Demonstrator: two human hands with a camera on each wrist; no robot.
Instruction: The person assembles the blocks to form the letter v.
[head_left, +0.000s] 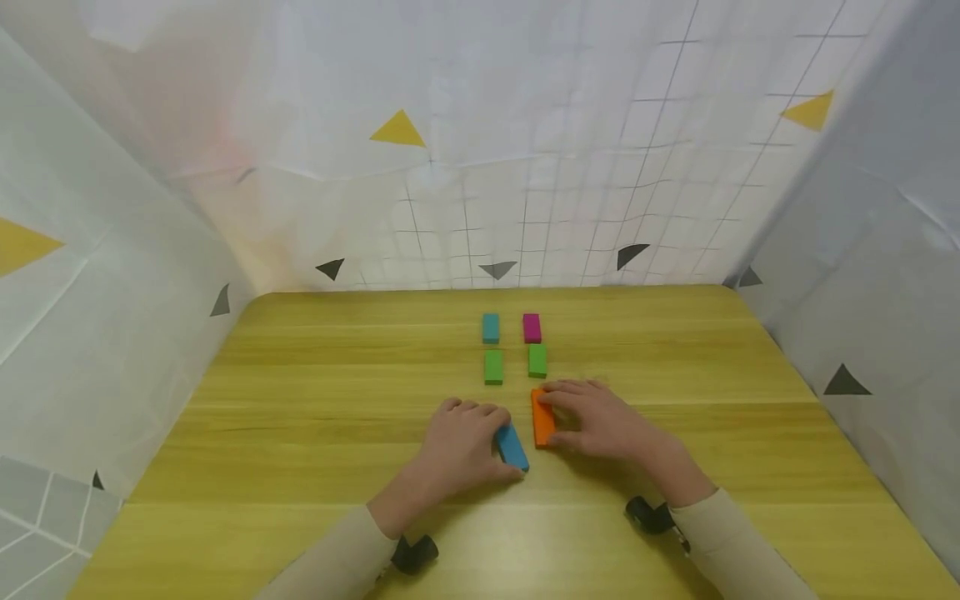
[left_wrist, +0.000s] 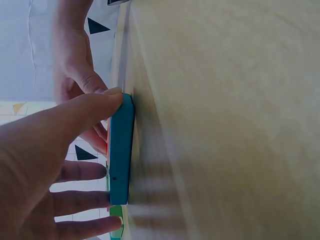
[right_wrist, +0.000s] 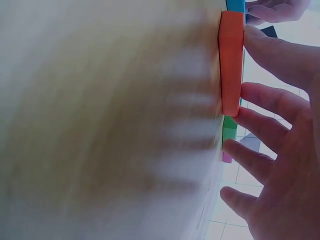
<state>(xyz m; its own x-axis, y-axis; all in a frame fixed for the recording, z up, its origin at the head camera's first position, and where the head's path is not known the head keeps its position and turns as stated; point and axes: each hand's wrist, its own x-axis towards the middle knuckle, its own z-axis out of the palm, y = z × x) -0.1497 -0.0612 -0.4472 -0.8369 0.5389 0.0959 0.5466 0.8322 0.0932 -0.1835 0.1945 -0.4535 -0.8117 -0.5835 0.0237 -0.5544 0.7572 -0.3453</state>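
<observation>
In the head view, my left hand [head_left: 465,446] holds a blue block [head_left: 513,447] lengthwise, its thumb at the near end and fingers at the far end. The block lies slanted on the table. To its right, an orange block [head_left: 543,419] lies nearly straight, pinched between the thumb and fingers of my right hand [head_left: 600,421]. The left wrist view shows the thumb pressed on one end of the blue block [left_wrist: 121,150]. In the right wrist view, thumb and fingertips meet the orange block [right_wrist: 232,62], while the other fingers are spread.
Beyond the hands stand two short columns: a green block [head_left: 493,367] behind which is a teal block [head_left: 491,328], and a second green block [head_left: 537,361] with a magenta block [head_left: 532,328] behind. White sheeting [head_left: 480,208] closes off the wooden table [head_left: 300,375] at the back and sides.
</observation>
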